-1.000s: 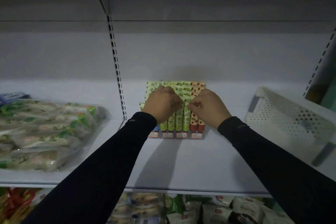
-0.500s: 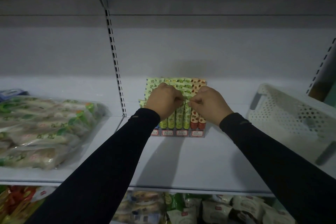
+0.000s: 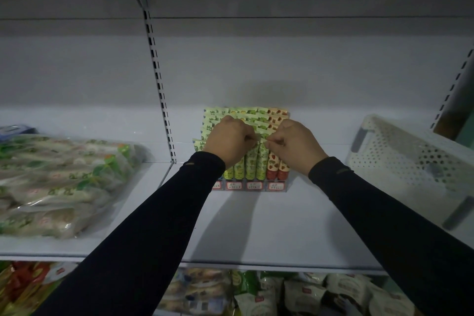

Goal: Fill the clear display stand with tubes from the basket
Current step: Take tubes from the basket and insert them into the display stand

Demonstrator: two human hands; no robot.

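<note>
The clear display stand (image 3: 250, 185) sits on the white shelf against the back wall, with red-framed labels along its front. Rows of green, yellow and red-patterned tubes (image 3: 256, 164) stand upright in it, tiered toward the back. My left hand (image 3: 230, 142) and my right hand (image 3: 295, 145) are both over the front rows, fingers curled, each pinching the flat top edge of a green tube near the middle. The white perforated basket (image 3: 400, 159) stands tilted at the right of the shelf; its inside is hidden.
Clear bags of packaged goods (image 3: 59, 185) lie on the shelf at the left, beyond a slotted upright (image 3: 160, 90). The white shelf (image 3: 256, 228) has open surface in front of the stand. Snack packets (image 3: 282, 292) fill the shelf below.
Both hands stay on the tube tops at the middle of the stand, shifting only slightly. The view has tilted a little.
</note>
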